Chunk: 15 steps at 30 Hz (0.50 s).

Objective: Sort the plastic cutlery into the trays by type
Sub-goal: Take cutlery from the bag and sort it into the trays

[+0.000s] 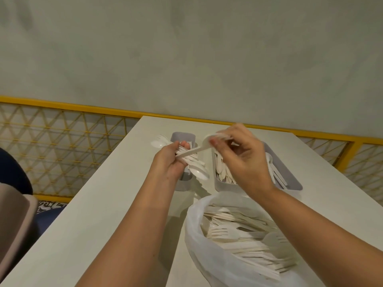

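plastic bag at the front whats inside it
A heap of white plastic cutlery, forks showing on top. The cloudy wall of the bag hides the lower layers and their types.

One table (116,204), one plastic bag (207,266) of uncountable cutlery (238,224), one left hand (172,160), one right hand (242,158), seemingly three gray trays (183,136) mid-frame.

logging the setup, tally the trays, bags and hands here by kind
grey trays: 2, a narrow tray and a wide tray, which may be two; the right hand hides its middle
plastic bag: 1
hands: 2, left hand gripping a cutlery bundle, right hand pinching one piece
total: 5
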Tool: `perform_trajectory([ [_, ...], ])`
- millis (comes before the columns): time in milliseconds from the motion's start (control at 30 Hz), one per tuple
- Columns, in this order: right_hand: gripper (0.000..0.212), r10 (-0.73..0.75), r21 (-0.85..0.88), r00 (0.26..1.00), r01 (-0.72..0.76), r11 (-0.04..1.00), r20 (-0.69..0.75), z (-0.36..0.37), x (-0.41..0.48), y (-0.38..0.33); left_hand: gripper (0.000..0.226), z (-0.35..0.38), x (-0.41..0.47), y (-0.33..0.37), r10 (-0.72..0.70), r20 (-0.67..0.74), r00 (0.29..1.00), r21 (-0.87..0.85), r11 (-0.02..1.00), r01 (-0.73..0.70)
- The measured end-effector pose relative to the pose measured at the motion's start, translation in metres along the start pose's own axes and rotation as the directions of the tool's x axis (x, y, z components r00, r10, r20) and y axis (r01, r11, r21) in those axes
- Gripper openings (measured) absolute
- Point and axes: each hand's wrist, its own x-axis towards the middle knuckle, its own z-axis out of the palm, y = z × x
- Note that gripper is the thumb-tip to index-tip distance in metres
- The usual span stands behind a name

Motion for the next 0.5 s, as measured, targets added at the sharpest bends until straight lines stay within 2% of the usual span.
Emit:
perform_trajectory([
  [100,0.014,0.210,0.194,0.975,-0.193,0.962,-0.073,0.000,0.014,-0.006,0.009,0.000,-0.009,0.000,0.024,0.006,1.000,0.064,0.998,-0.024],
  [167,0.015,0.390,0.312,0.920,-0.359,0.880,-0.043,0.001,0.026,-0.007,0.011,0.004,-0.015,-0.001,0.056,0.044,0.997,0.126,0.990,-0.061],
  [233,0.015,0.506,0.381,0.862,-0.471,0.796,0.008,0.001,0.036,-0.003,0.012,0.008,-0.018,-0.003,0.095,0.101,0.990,0.236,0.965,-0.117],
  [433,0.018,0.696,0.325,0.696,-0.709,0.625,0.179,0.019,0.057,0.027,0.014,0.005,-0.020,-0.007,0.142,0.265,0.954,0.569,0.776,-0.273],
  [500,0.016,0.712,0.236,0.664,-0.747,0.621,0.228,0.027,0.059,0.033,0.016,0.005,-0.022,-0.008,0.129,0.298,0.946,0.624,0.724,-0.295],
])
